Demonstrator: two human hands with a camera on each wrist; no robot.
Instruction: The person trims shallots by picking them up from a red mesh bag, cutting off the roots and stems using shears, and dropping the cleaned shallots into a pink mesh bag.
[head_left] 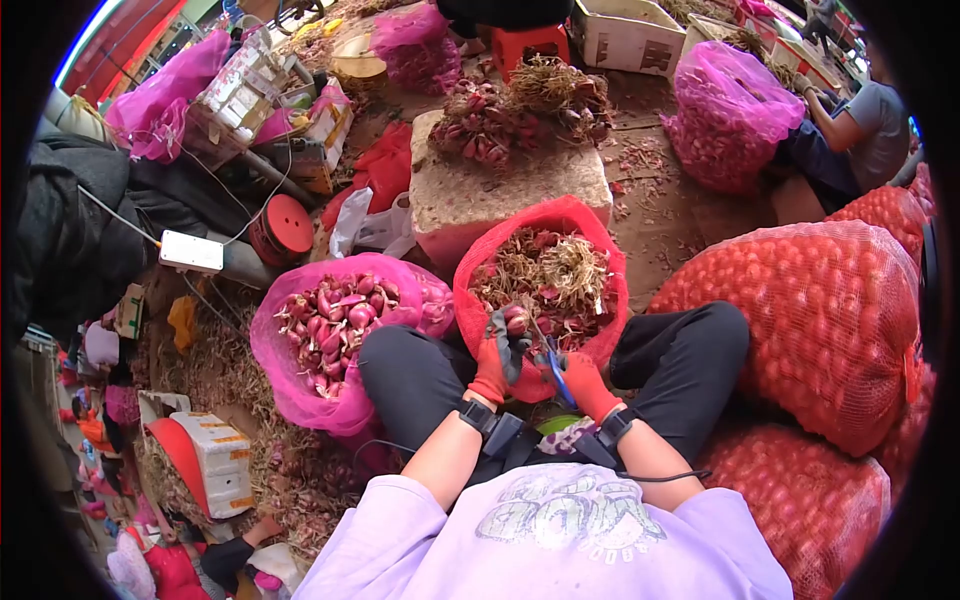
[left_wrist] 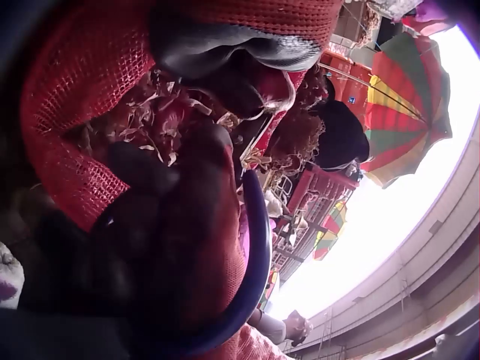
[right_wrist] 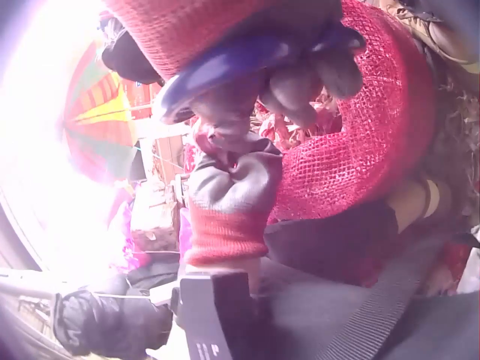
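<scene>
In the head view, my left hand [head_left: 497, 360], in a red and grey work glove, holds a shallot [head_left: 516, 320] over the open mouth of a red mesh sack [head_left: 618, 310]. The left wrist view shows the shallot [left_wrist: 276, 91] pinched in grey-coated fingers. My right hand [head_left: 588, 385], gloved the same way, grips blue-handled scissors [head_left: 560, 378], their blades pointing toward the shallot. In the right wrist view the blue scissor handle [right_wrist: 232, 67] lies across the right palm. Shallots with dry stalks [head_left: 560, 265] fill the sack between my knees.
At the left knee stands a pink mesh bag [head_left: 265, 335] of trimmed shallots. A pale block [head_left: 440, 215] ahead carries bunched shallots [head_left: 490, 125]. Full red sacks [head_left: 800, 320] crowd the right side. Another person [head_left: 865, 125] sits beyond them, next to a pink bag [head_left: 725, 120].
</scene>
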